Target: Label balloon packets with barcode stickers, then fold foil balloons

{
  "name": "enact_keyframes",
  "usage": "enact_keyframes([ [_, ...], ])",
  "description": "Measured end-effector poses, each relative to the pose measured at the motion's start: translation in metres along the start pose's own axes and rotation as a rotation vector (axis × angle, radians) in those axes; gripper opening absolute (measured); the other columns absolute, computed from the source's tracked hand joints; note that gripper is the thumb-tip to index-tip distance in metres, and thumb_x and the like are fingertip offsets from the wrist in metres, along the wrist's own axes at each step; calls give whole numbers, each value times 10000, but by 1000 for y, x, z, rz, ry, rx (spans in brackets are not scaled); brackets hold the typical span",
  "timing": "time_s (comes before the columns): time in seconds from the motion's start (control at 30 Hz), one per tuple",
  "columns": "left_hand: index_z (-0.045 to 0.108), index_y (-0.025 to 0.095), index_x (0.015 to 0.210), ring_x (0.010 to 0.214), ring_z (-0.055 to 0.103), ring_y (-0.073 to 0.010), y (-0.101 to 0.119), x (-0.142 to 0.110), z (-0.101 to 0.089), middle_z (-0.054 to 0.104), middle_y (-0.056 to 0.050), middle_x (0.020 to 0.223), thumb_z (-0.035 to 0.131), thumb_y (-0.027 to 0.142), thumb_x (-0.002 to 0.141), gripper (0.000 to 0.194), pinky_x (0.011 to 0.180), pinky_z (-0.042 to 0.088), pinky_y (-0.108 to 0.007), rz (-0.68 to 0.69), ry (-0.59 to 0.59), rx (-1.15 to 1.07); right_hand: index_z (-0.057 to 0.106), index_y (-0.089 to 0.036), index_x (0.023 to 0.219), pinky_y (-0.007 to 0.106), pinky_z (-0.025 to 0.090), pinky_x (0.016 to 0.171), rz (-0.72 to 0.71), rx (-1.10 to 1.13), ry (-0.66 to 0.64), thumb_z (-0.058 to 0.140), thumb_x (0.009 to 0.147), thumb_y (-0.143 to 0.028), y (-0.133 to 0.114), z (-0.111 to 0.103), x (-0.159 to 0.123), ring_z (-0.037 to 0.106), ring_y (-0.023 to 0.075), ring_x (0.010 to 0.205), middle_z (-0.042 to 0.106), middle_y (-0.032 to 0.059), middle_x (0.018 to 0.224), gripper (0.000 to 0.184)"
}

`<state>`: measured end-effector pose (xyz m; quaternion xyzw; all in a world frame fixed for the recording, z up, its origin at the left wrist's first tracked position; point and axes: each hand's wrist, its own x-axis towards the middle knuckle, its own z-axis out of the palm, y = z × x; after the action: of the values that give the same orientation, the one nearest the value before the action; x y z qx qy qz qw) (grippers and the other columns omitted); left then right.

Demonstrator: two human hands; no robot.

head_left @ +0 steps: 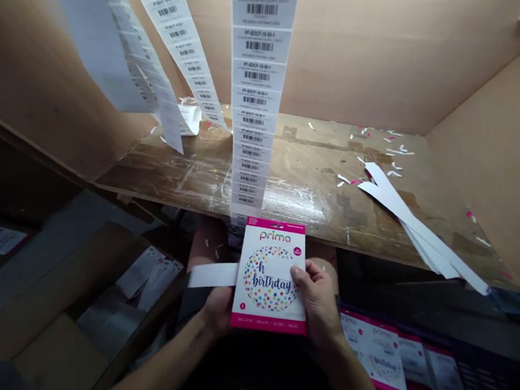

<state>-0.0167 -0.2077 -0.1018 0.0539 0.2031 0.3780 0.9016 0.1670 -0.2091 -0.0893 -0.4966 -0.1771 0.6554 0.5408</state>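
Note:
A flat white packet with pink bands, printed "prima" and "birthday" over a ring of coloured dots (274,265), is held upright above my lap. My right hand (319,292) grips its right edge, thumb on the front and fingers behind. At the lower left edge is my left hand (219,308), its fingers tucked out of sight behind the packet. A blank white paper strip (213,275) sticks out to the left from behind the packet, just above my left hand. Past the packet's top hangs a long strip of barcode labels (258,82).
More label strips (179,32) hang at the left. The worn bench (299,181) carries paper scraps and white strips (418,229) at its right, with cardboard walls around. Similar packets (382,359) fill a dark crate at lower right. An open carton (64,348) stands at lower left.

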Motion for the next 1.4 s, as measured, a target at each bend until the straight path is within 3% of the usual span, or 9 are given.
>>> enact_keyframes([
  [0.2,515,190,1500,1197,696,-379,-6,-5,11,729,-178,1298,681,519,944,666,1050,540,-559,209,370,105,659,-191,926,332,605,591,-46,-122,-22,926,694,-481,4,-10,3,738,244,648,794,56,834,458],
  [0.27,501,200,1510,1197,699,-372,-6,-4,12,726,-172,1307,685,493,950,658,1058,537,-560,221,393,119,659,-193,934,339,611,606,-51,-122,-31,926,691,-489,5,-8,3,744,247,669,797,61,863,467],
  [0.4,477,205,1538,1314,620,-385,2,-7,10,668,-171,1404,629,490,986,640,1155,435,-604,71,241,42,673,-197,932,356,623,625,-65,-110,4,933,672,-485,3,-10,6,751,256,668,800,58,869,468],
  [0.5,516,190,1511,1318,611,-403,2,-13,4,661,-176,1411,686,428,960,624,1174,411,-612,117,222,61,670,-198,935,358,621,602,-54,-95,10,939,667,-466,1,-16,10,747,259,643,796,52,835,464],
  [0.7,591,186,1411,1142,726,-371,-17,-5,3,754,-152,1254,783,371,898,577,1029,562,-561,336,545,163,633,-215,979,364,630,629,5,-74,-92,919,715,-443,7,-22,9,760,260,683,801,62,906,451],
  [0.8,625,191,1345,1047,764,-352,-18,4,10,790,-134,1156,785,406,891,526,946,608,-536,353,641,86,596,-232,987,368,630,639,2,-70,-80,905,731,-469,12,-20,6,761,255,688,800,59,928,466],
  [1.1,686,98,1286,1008,771,-377,-8,-13,17,797,-182,1088,745,286,859,471,962,598,-548,198,543,53,590,-223,1032,354,620,621,-26,-101,-95,879,776,-491,12,-16,7,749,244,678,795,71,909,470],
  [1.27,721,137,1210,970,777,-348,-19,-10,8,811,-131,1025,867,328,764,506,883,632,-468,374,636,282,590,-219,1040,360,621,622,-34,-175,-129,865,796,-502,10,-13,6,748,250,689,788,69,893,464],
  [1.4,728,147,1164,910,775,-295,-14,-6,-3,808,-116,986,787,539,845,509,788,637,-373,468,569,530,592,-223,1049,349,618,651,-72,-216,-148,833,840,-497,12,-13,5,740,234,718,782,66,922,420],
])
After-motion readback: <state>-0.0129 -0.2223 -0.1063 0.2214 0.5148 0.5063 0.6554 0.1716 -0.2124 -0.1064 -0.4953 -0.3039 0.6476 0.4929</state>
